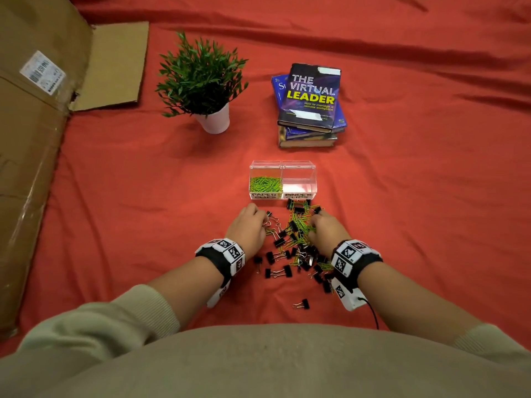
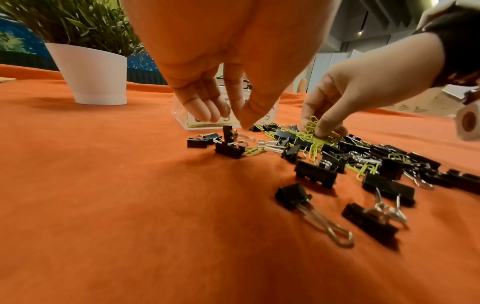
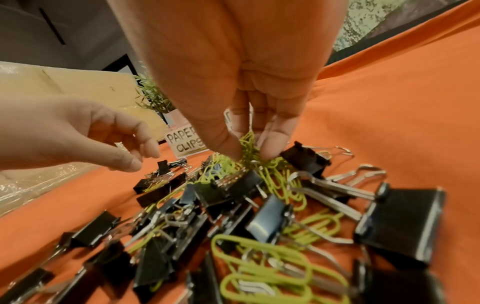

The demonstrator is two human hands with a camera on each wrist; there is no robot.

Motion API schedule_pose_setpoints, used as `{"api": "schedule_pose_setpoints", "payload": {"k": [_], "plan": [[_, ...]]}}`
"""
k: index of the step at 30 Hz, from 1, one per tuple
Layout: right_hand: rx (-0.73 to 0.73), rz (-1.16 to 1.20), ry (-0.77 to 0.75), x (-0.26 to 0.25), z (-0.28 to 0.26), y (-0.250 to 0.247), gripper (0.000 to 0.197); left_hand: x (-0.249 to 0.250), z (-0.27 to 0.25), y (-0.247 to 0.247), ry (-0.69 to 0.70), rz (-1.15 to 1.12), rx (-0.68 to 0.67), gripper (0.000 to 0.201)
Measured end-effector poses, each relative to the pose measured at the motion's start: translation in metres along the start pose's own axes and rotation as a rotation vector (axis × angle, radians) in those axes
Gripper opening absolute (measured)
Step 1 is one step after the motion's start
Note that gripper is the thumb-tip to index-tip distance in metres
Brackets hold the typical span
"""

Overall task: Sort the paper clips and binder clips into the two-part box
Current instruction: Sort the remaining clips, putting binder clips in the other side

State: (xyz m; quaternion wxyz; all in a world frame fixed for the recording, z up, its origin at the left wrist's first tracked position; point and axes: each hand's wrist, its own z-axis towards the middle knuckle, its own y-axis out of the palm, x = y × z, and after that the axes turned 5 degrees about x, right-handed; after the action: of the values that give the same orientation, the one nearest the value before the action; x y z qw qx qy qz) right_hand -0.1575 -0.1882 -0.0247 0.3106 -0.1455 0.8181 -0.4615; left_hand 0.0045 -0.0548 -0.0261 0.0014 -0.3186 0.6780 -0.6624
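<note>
Right wrist view: my right hand point(image 3: 241, 127) pinches a tuft of green paper clips point(image 3: 249, 148) just before the two-part box point(image 1: 282, 180). Lift slowly, shaking off binder clips point(image 3: 306, 159). Left hand point(image 2: 221, 96) hovers, fingers loosely extended, empty.

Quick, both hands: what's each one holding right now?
Left hand: holds nothing, fingers relaxed above a binder clip.
Right hand: pinches a bunch of green paper clips.

You're in a beige knit top w/ ribbed cuffs point(image 1: 155, 304), sleeves pushed up. Each wrist has a black band w/ white blocks printed w/ black square codes: left band point(image 1: 222, 254), right band point(image 1: 355, 258). A thin black cable point(image 1: 372, 311) runs off the right one.
</note>
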Motion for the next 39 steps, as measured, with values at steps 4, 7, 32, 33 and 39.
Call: {"api": "schedule_pose_setpoints", "payload": {"k": [4, 7, 32, 33, 39], "plan": [[-0.038, 0.177, 0.094, 0.004, -0.001, -0.01, 0.021, -0.004, 0.004, 0.002, -0.068, -0.001, -0.105, 0.017], [-0.064, 0.473, 0.187, 0.009, 0.001, -0.016, 0.014, -0.007, 0.002, 0.006, -0.037, 0.036, -0.165, 0.026], [-0.081, 0.221, -0.067, -0.11, 0.085, -0.063, 0.035, -0.015, 0.011, 0.003, -0.007, 0.045, -0.246, 0.017], [-0.077, 0.176, -0.085, -0.113, 0.086, -0.061, 0.038, -0.019, 0.01, 0.0, -0.028, -0.039, -0.224, 0.011], [-0.087, 0.132, -0.122, -0.11, 0.087, -0.05, 0.048, -0.035, 0.006, -0.012, -0.21, -0.342, -0.144, 0.022]]}}
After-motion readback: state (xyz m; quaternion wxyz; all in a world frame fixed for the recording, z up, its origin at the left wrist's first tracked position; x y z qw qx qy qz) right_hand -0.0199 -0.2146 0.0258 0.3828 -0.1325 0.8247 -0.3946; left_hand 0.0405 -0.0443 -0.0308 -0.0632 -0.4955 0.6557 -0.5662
